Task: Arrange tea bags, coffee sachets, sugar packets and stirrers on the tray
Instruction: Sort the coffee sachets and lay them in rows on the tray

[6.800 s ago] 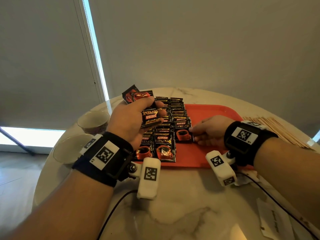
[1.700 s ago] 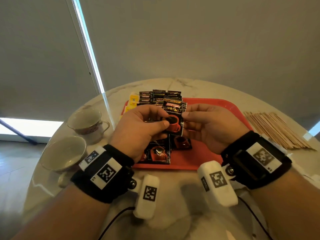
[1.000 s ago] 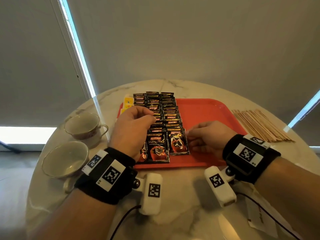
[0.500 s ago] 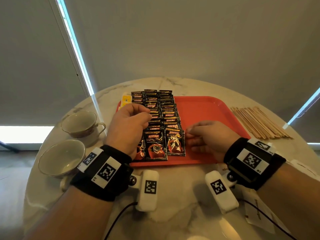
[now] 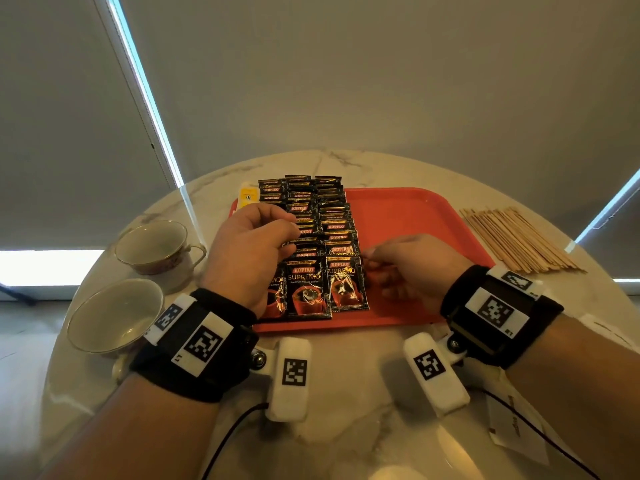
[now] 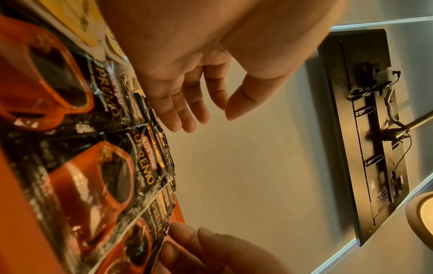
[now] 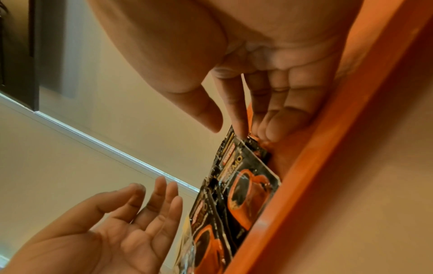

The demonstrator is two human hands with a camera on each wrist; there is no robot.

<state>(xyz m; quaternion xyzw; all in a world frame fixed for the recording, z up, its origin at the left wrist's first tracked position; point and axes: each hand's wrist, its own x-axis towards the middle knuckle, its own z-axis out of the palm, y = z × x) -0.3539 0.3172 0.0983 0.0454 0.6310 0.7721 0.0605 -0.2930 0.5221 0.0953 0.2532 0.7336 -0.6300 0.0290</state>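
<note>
coffee sachets [image 5: 313, 251] lie in overlapping rows on the tray [image 5: 408, 216], at its 9 o'clock side. left hand [image 5: 251, 258] hovers above them, fingers released; right hand [image 5: 412, 268] fingers touch the nearest sachet's edge, released.

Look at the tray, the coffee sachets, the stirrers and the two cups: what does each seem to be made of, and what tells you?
Tray: probably moulded plastic, uniform red, dull sheen, rounded rim.
Coffee sachets: likely foil-laminated film, glossy glare, crinkles, serrated edges.
Stirrers: apparently wood, pale tan, matte, thin flat strips.
Cups: seemingly glazed ceramic, smooth reflective cream surface.
</note>
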